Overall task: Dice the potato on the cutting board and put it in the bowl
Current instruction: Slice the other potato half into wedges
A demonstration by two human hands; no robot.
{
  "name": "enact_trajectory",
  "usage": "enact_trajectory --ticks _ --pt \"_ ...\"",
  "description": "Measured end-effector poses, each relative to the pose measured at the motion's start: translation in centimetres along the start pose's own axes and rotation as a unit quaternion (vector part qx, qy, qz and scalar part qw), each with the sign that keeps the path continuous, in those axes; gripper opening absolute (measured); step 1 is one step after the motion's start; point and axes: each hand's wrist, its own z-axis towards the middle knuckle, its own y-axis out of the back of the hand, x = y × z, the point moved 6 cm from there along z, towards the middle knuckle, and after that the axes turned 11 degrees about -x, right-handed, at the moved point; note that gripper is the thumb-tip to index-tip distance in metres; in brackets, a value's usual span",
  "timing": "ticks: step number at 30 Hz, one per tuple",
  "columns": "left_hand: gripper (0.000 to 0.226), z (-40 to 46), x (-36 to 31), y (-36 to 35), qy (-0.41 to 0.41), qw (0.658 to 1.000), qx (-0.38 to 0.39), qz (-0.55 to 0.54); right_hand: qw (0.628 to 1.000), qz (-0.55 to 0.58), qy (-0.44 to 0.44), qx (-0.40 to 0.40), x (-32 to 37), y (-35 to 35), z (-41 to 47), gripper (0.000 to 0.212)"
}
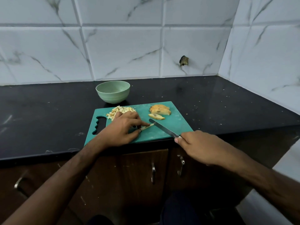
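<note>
Head view, single frame. Green cutting board (172, 127) lay on the black desk (227, 108), near edge at the desk's front lip. Pale green bowl (112, 91) stood just behind the board's far left corner; no potato was visible inside it from this angle.

Potato was in three lots on the board:
- diced pile (121, 110) at far left, partly hidden behind the left hand;
- fanned slices (160, 109) at far right, with one loose slice (156, 116) just in front;
- a thin strip (146, 127) mid-board, under work.

Left hand (120, 129): forefinger and thumb pinched the strip at its near end, other fingers curled. Right hand (201, 147): fingers wrapped round the handle of the knife (164, 129), blade angled across the board, tip beside the strip's free end.

Handling judgement: raw potato was likely firm and brittle rather than soft, and the cut faces damp and slippery. A strip this thin would be light and prone to skate or roll under the blade, so the pinch belonged well back from the cut line, fingertips tucked. Small dice would be awkward to pick up singly; gathering them with the blade flat or a cupped hand looked the safer way into the bowl. Much slicing appeared outstanding.
</note>
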Motion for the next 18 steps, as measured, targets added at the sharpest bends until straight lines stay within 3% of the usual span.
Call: enact_trajectory --ticks 6,18 --pt "0.038 -0.1 -0.2 0.2 -0.002 1.0 -0.016 0.0 0.998 -0.029 0.011 -0.047 0.8 0.6 0.8 0.041" --pt "0.02 -0.2 -0.2 0.8 0.003 0.999 -0.054 -0.01 0.999 -0.032 0.024 -0.036 1.4 -0.4 0.9 0.041"
